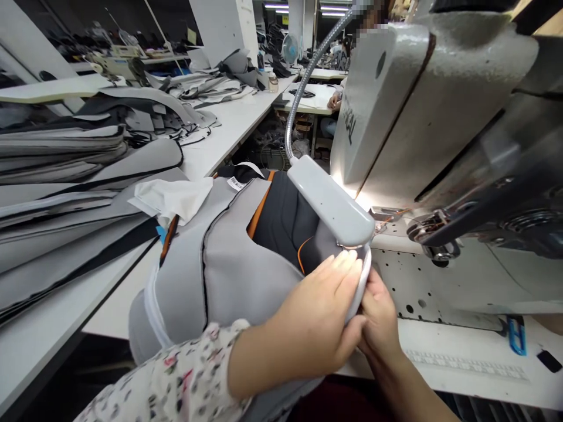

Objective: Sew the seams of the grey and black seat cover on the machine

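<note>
A grey and black padded fabric piece (pixel 250 275) with orange trim lies across the bed of a sewing machine (pixel 387 105). White edging (pixel 363 278) runs along its right edge, close to the needle area. My left hand (pixel 321 316) has its fingers pressed together on the fabric, fingertips just under the lamp head (pixel 332 202), thumb by the edge. On the other side of that edging, my right hand (pixel 382 313) pinches the fabric border, with its fingertips partly hidden. The lamp head covers the needle and presser foot.
Stacks of grey fabric panels (pixel 57 193) fill the left table. A white cloth scrap (pixel 173 196) lies on the piece. Blue thread snips (pixel 516 335) and a clear ruler (pixel 466 363) are at the right. The lamp's flexible neck (pixel 303 82) arches above. Another person's hand (pixel 335 99) shows behind.
</note>
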Action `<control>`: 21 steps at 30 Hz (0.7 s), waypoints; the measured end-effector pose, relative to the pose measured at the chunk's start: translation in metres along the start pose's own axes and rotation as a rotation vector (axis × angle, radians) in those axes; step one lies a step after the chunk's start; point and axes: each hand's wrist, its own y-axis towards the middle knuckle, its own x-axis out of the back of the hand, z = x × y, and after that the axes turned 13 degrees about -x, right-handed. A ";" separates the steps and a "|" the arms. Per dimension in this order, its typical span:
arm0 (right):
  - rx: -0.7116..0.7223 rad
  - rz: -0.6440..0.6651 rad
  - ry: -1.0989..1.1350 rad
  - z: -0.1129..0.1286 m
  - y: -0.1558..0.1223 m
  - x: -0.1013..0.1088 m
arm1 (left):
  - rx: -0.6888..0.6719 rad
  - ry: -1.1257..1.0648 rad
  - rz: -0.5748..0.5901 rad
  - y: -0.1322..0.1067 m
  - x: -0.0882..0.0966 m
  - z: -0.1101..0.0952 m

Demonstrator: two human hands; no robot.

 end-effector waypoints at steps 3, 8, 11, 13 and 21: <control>-0.061 0.047 -0.022 -0.008 -0.011 0.006 | 0.031 0.053 0.044 -0.010 0.003 -0.010; -0.078 0.027 0.000 -0.012 -0.017 0.007 | -0.018 -0.007 0.051 -0.005 -0.002 -0.011; -0.036 0.030 -0.007 -0.008 -0.012 0.004 | -0.015 -0.041 0.042 0.000 -0.004 -0.006; -0.007 0.014 -0.030 -0.005 -0.009 0.002 | -0.012 -0.063 0.023 0.003 -0.003 -0.003; 0.022 0.039 -0.015 0.005 -0.001 -0.002 | 0.033 -0.097 -0.008 0.014 0.004 -0.001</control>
